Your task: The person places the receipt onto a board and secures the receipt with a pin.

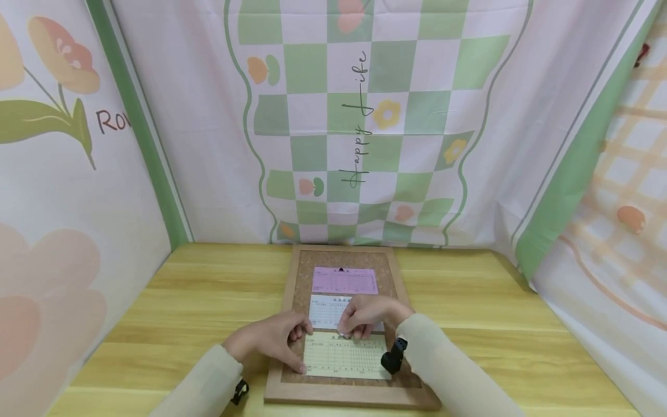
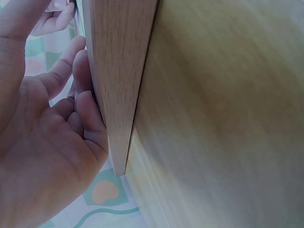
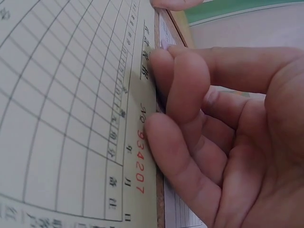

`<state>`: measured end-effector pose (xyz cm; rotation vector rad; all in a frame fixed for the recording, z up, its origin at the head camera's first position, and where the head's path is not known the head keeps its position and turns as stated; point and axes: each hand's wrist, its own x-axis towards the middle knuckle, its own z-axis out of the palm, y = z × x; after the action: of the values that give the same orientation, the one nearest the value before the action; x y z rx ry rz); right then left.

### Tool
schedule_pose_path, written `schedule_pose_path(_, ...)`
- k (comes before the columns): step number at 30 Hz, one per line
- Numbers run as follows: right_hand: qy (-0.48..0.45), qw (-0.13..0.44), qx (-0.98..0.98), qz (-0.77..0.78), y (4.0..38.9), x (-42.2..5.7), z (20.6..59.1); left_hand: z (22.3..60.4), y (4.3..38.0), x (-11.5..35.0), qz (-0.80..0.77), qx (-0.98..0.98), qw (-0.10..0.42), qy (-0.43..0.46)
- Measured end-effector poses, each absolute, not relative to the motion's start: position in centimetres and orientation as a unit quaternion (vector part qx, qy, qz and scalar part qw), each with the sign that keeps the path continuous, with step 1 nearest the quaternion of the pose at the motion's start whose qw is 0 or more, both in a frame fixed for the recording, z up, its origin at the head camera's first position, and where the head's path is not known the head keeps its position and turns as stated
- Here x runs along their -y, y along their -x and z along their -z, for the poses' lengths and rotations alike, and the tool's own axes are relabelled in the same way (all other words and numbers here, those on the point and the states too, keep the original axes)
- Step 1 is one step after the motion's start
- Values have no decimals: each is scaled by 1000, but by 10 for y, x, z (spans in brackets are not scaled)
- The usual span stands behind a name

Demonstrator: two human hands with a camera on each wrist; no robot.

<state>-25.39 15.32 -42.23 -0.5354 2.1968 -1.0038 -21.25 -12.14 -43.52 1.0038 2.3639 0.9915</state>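
Observation:
A yellow printed slip (image 1: 346,356) lies near the bottom of a wood-framed cork board (image 1: 351,397). My left hand (image 1: 273,339) spans its left side. The thumb presses the lower left corner, and the index fingertip touches near the upper left one. In the left wrist view, the other fingers (image 2: 89,111) bend against the board's frame. At the slip's top middle, my right hand (image 1: 367,314) pinches a small whitish pushpin (image 1: 341,333), mostly hidden by the fingertips. Just above lies a white slip (image 1: 323,311), partly covered by the right hand.
A purple slip (image 1: 344,282) with a black clip or pin (image 1: 341,270) sits highest on the board. The board rests on a wooden table (image 1: 208,289). Patterned cloth (image 1: 307,116) hangs behind the table and along both sides.

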Motion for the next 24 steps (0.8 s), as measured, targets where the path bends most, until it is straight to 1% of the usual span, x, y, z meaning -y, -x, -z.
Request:
schedule_pose_path(13,212,315,-849,368,253,-152,423,437,213,121,-354,-841,190,-362)
schedule_pose_path(24,225,318,-848,358,248,-150,418,437,213,121,-350,-845,190,-358)
